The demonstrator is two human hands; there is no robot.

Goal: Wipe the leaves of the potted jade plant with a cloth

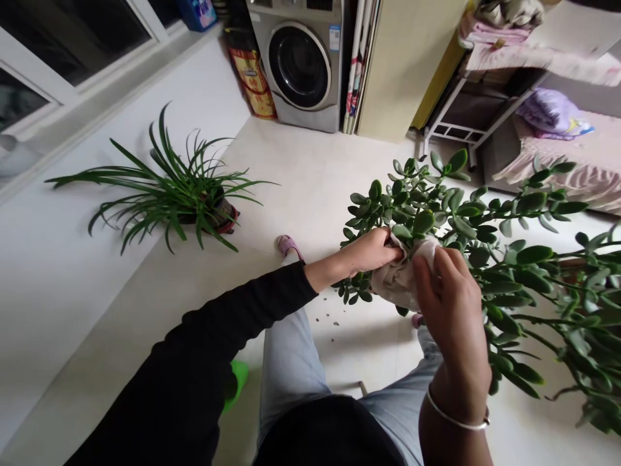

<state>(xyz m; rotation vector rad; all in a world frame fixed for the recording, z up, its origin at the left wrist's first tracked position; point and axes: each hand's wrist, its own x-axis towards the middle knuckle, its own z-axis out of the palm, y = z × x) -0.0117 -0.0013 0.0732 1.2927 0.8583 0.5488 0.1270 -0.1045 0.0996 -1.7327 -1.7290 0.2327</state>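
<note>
Left hand, reaching out of a black long sleeve, pinches one side of a rumpled off-white fabric cloth while the right hand, a slim silver-coloured bangle at its wrist, grips the other side between thumb and fingers. Bunched between the two, the cloth presses in among the thick, oval leaves of a large, spreading green succulent plant, which fills the right of the view; one glossy leaf rises just above the fabric. Whether another leaf is folded inside cannot be told.

Work on the foliage appears to be under way rather than finished, judging by the cloth in place among the leaves. Which leaves have already been handled does not show, though most of the plant, including the long branches at right, lies outside the cloth. Small dark crumbs dot the pale, smooth floor between the person's legs. A potted plant with long, narrow green leaves stands well apart, at left, out of both hands' grasp.
</note>
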